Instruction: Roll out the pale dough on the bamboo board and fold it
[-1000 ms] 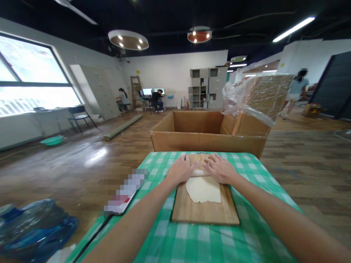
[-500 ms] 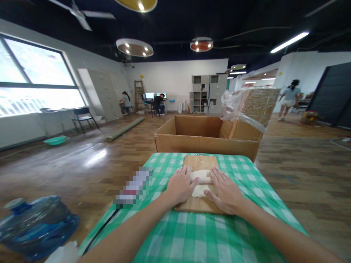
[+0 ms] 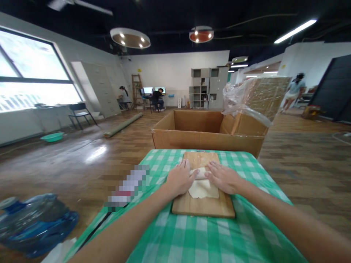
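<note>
1. Wooden cutting board (image 3: 203, 211) on a green-and-white checked cloth (image 3: 189, 241); the hands hide parts of its long edges, and the cloth is cut off at the bottom.
2. A flattened sheet of dough (image 3: 204, 190) lies on the board, mostly on the near side of a pale rolling pin (image 3: 203, 174). Pin and dough are so alike in colour that the line between them is hard to make out.
3. The left hand (image 3: 178, 179) lies over the pin's left end, fingers stretched out close together, thumb apart and pointing inward; its palm is out of sight.
4. The right hand (image 3: 223, 178) covers the other end, fingers extended rather than curled; its underside is hidden too.
5. Pixelation masks a flat object (image 3: 128, 188) left of the board; I cannot tell what it is.
6. The blue water jug (image 3: 38, 223) is cut by the left edge; the table hides the base of the cardboard box (image 3: 205, 140).
</note>
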Demonstrator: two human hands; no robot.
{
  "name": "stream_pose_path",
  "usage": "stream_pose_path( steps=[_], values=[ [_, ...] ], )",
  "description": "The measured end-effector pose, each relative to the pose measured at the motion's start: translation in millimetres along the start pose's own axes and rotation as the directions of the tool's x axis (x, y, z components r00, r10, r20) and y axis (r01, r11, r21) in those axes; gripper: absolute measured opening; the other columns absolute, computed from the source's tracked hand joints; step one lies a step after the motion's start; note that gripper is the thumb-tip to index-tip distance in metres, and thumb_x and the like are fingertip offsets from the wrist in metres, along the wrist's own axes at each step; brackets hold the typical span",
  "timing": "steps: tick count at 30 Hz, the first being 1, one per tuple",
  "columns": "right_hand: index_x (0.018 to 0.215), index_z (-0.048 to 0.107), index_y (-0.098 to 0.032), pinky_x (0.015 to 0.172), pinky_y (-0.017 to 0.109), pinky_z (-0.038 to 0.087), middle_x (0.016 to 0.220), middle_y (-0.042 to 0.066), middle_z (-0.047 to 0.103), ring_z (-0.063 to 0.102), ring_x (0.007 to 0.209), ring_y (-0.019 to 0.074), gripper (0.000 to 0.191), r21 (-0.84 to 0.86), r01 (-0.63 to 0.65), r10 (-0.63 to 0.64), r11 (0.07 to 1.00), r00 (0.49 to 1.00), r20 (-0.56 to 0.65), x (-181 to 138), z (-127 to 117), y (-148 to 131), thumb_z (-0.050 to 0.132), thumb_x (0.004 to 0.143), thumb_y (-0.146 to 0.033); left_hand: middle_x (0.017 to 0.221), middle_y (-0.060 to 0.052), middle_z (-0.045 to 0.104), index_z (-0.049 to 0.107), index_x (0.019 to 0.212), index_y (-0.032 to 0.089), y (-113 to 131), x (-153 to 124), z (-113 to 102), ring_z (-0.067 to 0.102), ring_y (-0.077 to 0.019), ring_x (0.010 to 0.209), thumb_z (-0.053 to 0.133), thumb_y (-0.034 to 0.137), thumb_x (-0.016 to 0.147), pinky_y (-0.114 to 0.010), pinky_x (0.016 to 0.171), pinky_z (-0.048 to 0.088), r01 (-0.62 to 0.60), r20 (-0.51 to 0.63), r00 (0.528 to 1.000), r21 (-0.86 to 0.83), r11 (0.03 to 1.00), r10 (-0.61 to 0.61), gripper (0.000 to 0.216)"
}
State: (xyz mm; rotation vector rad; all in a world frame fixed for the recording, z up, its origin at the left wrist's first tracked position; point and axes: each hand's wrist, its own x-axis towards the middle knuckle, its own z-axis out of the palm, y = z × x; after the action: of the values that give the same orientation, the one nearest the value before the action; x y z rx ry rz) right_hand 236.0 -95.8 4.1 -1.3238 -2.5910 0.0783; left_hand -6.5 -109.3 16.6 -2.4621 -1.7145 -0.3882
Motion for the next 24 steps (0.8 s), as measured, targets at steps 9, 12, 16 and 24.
stream_pose_path(
  steps=[9, 12, 16, 24],
  values=[
    [0.153, 0.048, -0.020, 0.121, 0.056, 0.029, 0.157, 0.012, 0.049, 0.036, 0.150, 0.0323, 0.050, -0.149, 0.137, -0.130, 0.979, 0.990, 0.055, 75.4, 18.7, 52.0, 0.029, 0.109, -0.034, 0.134, -0.022, 0.058, 0.050, 0.143, 0.018, -30.4, 60.7, 12.3, 0.054, -0.0355, 0.126, 0.037, 0.040, 0.105, -0.053, 0.103, 0.043, -0.104, 0.040, 0.994, 0.053, 0.993, 0.102, 0.046],
    [0.152, 0.049, -0.024, 0.121, 0.057, 0.029, 0.158, 0.011, 0.047, 0.037, 0.149, 0.0331, 0.048, -0.175, 0.129, -0.127, 0.976, 0.992, 0.023, 76.2, 19.8, 52.3, 0.032, 0.108, -0.033, 0.133, -0.021, 0.058, 0.050, 0.143, 0.019, -32.2, 64.0, 14.0, 0.054, -0.0347, 0.126, 0.037, 0.040, 0.105, -0.053, 0.103, 0.043, -0.115, 0.032, 0.993, 0.051, 0.992, 0.114, 0.045],
    [0.150, 0.051, -0.021, 0.122, 0.057, 0.025, 0.156, 0.013, 0.049, 0.035, 0.150, 0.0321, 0.046, -0.233, 0.162, -0.168, 0.959, 0.986, -0.003, 63.1, 13.9, 41.3, 0.032, 0.109, -0.031, 0.140, -0.020, 0.055, 0.053, 0.141, 0.021, -27.3, 54.0, 10.1, 0.051, -0.0356, 0.131, 0.039, 0.041, 0.105, -0.053, 0.105, 0.041, -0.063, 0.033, 0.998, 0.044, 0.997, 0.061, 0.043],
    [0.154, 0.043, -0.008, 0.121, 0.055, 0.027, 0.161, 0.020, 0.040, 0.030, 0.152, 0.0345, 0.079, -0.090, -0.120, 0.116, 0.989, 0.992, -0.046, 12.8, -3.0, -8.2, 0.019, 0.105, -0.064, 0.135, -0.019, 0.060, 0.056, 0.135, 0.020, -7.5, 11.4, -4.7, 0.056, -0.0333, 0.127, 0.035, 0.045, 0.106, -0.050, 0.101, 0.046, -0.080, -0.013, 0.997, 0.010, 0.997, 0.080, 0.044]
  ],
)
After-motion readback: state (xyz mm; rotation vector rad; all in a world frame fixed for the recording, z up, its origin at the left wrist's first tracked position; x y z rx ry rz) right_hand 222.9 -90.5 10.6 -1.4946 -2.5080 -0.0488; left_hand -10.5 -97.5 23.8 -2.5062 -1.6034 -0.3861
